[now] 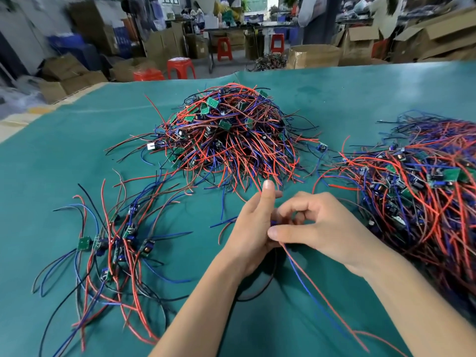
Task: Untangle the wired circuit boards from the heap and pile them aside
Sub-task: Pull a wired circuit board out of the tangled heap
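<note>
Hands meet at table (334, 99) centre: left hand (253, 228) and right hand (316, 225) both pinch one small board, mostly hidden between fingers (289, 233), its red and blue wires (309, 284) trailing toward the person. Likely held clear of big heap (231, 135) so wires hang free. Sorted pile (113, 248) lies left; another tangle (422, 202) right.

board between the hands (273, 222) mostly hidden; right heap (422, 202) cut off.
</note>
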